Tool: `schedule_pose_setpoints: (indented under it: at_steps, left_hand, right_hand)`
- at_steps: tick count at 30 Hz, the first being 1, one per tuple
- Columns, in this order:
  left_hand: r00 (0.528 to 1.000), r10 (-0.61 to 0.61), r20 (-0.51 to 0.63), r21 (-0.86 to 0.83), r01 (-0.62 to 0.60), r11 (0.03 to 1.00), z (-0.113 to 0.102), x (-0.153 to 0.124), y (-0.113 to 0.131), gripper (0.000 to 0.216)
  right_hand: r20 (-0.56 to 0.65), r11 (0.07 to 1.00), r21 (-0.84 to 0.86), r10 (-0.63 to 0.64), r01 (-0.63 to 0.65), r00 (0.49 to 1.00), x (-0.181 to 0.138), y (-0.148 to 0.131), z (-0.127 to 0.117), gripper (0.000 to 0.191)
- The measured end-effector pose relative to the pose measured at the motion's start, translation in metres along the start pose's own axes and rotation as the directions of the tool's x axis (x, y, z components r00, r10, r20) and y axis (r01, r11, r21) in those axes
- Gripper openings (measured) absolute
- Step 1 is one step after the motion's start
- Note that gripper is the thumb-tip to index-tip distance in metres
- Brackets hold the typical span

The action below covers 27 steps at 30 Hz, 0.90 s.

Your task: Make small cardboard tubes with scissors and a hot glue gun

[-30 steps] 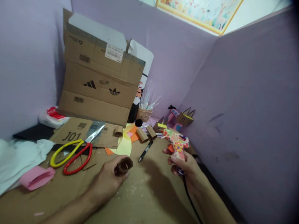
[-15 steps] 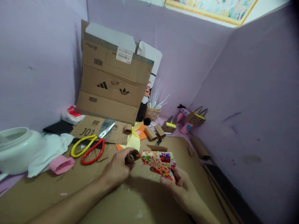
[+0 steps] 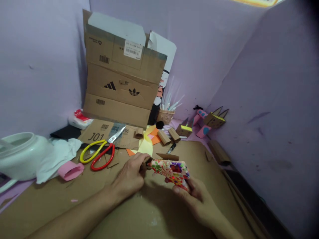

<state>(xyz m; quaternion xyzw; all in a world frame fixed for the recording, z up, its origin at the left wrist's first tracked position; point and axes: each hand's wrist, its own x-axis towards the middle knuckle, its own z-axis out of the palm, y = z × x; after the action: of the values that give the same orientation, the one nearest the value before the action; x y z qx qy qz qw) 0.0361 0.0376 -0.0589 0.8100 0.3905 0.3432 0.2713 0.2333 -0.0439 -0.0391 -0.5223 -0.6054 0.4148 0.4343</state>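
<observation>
My left hand [image 3: 133,176] is closed around a small brown cardboard tube [image 3: 147,163], mostly hidden by the fingers. In my right hand [image 3: 191,196] is a glue gun [image 3: 170,169] with a colourful floral pattern and a small red light. Its nozzle points left and reaches the tube's open end; whether the tip touches the cardboard I cannot tell. Both hands are above the cardboard sheet [image 3: 119,219] that covers the table. Just behind the glue gun lies a flat cardboard strip [image 3: 168,156].
Scissors [image 3: 106,149] with yellow and red handles lie left. Beyond are a pink paper loop [image 3: 71,171], white cloth [image 3: 58,159] and a white pot [image 3: 20,156]. A cardboard panel [image 3: 122,79] leans at the back; cardboard tubes [image 3: 164,137], a marker [image 3: 171,148] and cardboard figures [image 3: 214,120] stand around.
The tube has turned in my left hand, so less of its opening shows, and the nozzle sits closer in. The head view has tipped downward slightly.
</observation>
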Motion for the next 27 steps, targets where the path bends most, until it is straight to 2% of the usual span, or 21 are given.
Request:
schedule_pose_setpoints:
  at_steps: [8,14,27]
  left_hand:
    - [0.999,0.034,0.009,0.014,-0.034,0.999,0.0015,-0.0020,-0.0017,0.047]
    - [0.999,0.048,0.001,0.016,-0.048,0.999,0.0021,-0.0019,-0.0035,0.046]
    - [1.000,0.028,0.010,0.037,-0.029,0.999,0.0019,-0.0013,-0.0018,0.049]
  right_hand:
    - [0.037,1.000,0.003,0.026,-0.026,0.999,0.0002,0.0005,0.0016,0.032]
    - [-0.004,1.000,0.001,0.016,-0.016,1.000,-0.0007,0.0031,0.0031,0.025]
    - [-0.027,0.999,0.008,0.040,-0.040,0.999,-0.0005,0.0059,0.0047,0.029]
